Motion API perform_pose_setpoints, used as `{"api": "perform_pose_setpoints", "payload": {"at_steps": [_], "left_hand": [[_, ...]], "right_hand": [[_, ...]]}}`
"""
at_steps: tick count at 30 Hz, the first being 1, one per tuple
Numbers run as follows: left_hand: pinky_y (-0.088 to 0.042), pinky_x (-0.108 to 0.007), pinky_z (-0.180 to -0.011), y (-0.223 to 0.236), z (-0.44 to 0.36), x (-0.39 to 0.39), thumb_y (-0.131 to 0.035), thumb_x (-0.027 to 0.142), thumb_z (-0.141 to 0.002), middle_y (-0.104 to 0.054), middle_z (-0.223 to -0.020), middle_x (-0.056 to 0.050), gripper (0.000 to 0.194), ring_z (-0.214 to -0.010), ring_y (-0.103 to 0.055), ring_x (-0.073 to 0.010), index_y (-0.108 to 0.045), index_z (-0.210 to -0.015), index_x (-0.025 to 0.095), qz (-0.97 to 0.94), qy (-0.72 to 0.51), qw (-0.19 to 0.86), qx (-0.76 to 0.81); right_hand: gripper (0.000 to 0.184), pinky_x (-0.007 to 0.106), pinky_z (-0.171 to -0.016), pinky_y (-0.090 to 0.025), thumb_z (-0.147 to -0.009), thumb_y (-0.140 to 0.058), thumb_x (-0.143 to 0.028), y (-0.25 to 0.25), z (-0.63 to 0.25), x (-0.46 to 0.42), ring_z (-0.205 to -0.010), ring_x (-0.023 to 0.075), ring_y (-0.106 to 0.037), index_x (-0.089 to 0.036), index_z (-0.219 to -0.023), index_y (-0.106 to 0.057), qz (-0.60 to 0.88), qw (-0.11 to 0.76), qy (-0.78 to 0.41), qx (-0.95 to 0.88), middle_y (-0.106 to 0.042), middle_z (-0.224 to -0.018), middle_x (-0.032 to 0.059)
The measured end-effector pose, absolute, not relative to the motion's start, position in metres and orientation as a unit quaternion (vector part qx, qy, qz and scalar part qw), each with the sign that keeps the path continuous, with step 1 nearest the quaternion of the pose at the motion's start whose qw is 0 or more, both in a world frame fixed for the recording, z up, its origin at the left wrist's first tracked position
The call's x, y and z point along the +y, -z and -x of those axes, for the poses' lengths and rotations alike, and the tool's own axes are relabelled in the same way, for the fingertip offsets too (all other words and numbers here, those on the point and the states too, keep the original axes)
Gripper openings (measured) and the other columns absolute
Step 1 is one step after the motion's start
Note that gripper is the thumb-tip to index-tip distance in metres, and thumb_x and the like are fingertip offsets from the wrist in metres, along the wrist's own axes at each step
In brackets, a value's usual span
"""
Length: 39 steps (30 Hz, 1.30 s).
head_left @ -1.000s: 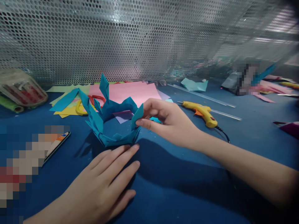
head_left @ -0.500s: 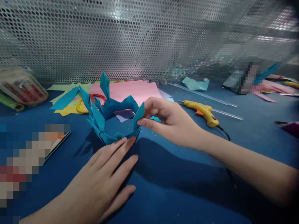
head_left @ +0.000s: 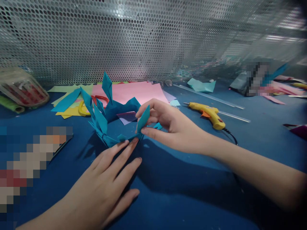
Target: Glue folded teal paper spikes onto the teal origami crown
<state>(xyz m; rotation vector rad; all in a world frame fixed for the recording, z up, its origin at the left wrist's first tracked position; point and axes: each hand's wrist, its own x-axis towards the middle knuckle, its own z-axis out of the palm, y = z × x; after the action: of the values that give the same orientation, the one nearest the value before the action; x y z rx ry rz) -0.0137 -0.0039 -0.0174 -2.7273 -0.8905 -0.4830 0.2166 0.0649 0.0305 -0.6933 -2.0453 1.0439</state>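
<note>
A blue folded-paper crown (head_left: 99,123) stands on the blue table, its points rising around an open ring. My left hand (head_left: 105,179) lies with fingers spread, its fingertips touching the crown's near lower rim. At the crown's right side, my right hand (head_left: 165,123) pinches an upright blue paper point (head_left: 144,119) between thumb and fingers. Part of the crown's right wall is hidden behind that hand. Inside the ring, a piece of purple paper (head_left: 126,118) shows.
Behind the crown are pink paper (head_left: 136,91), yellow paper and red-and-yellow scissors (head_left: 83,108). A yellow glue gun (head_left: 207,114) with a black cord lies right, near clear sticks (head_left: 235,117). A clear jar (head_left: 21,86) sits left, before a perforated metal panel (head_left: 144,38).
My right hand's fingers have shifted left, reaching behind the paper point while the thumb stays in front. My left hand and the crown have hardly moved.
</note>
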Motion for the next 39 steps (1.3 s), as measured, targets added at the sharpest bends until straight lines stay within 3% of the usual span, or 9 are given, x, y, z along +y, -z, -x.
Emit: {"api": "perform_pose_setpoints", "payload": {"at_steps": [12,17,21,39], "left_hand": [[-0.040,-0.040,-0.109,0.015,0.016,-0.002,-0.051,0.031,-0.098,-0.048,-0.156,-0.015,0.040,-0.139,-0.042,-0.0298,-0.055,-0.135,0.017,0.940,0.150,0.123,-0.282],[-0.033,-0.038,-0.113,0.017,0.015,-0.002,-0.053,0.028,-0.098,-0.045,-0.158,-0.014,0.040,-0.139,-0.041,-0.0285,-0.054,-0.136,0.017,0.940,0.152,0.108,-0.285],[-0.028,-0.037,-0.115,0.020,0.012,-0.005,-0.044,0.027,-0.102,-0.047,-0.157,-0.012,0.035,-0.139,-0.040,-0.0267,-0.056,-0.133,0.017,0.930,0.183,0.083,-0.309],[-0.043,-0.040,-0.109,0.014,0.014,-0.004,-0.053,0.028,-0.097,-0.050,-0.155,-0.013,0.039,-0.134,-0.047,-0.0293,-0.058,-0.134,0.015,0.943,0.150,0.107,-0.278]], "right_hand": [[0.022,0.026,-0.080,-0.051,-0.087,-0.054,-0.005,-0.030,-0.215,0.063,-0.083,0.0094,-0.060,-0.019,-0.104,-0.050,0.296,0.359,-0.383,-0.798,-0.061,-0.091,-0.0014],[0.022,0.027,-0.082,-0.052,-0.086,-0.057,-0.007,-0.029,-0.216,0.063,-0.086,0.0108,-0.060,-0.020,-0.103,-0.051,0.300,0.352,-0.376,-0.803,-0.062,-0.092,-0.0009],[0.031,0.027,-0.080,-0.052,-0.082,-0.060,-0.006,-0.028,-0.215,0.062,-0.088,0.0112,-0.061,-0.022,-0.107,-0.051,0.317,0.338,-0.362,-0.808,-0.064,-0.098,-0.0006],[0.047,0.024,-0.072,-0.049,-0.077,-0.058,-0.002,-0.021,-0.208,0.055,-0.077,0.0084,-0.058,-0.024,-0.118,-0.047,0.332,0.368,-0.409,-0.766,-0.059,-0.084,-0.0060]]}}
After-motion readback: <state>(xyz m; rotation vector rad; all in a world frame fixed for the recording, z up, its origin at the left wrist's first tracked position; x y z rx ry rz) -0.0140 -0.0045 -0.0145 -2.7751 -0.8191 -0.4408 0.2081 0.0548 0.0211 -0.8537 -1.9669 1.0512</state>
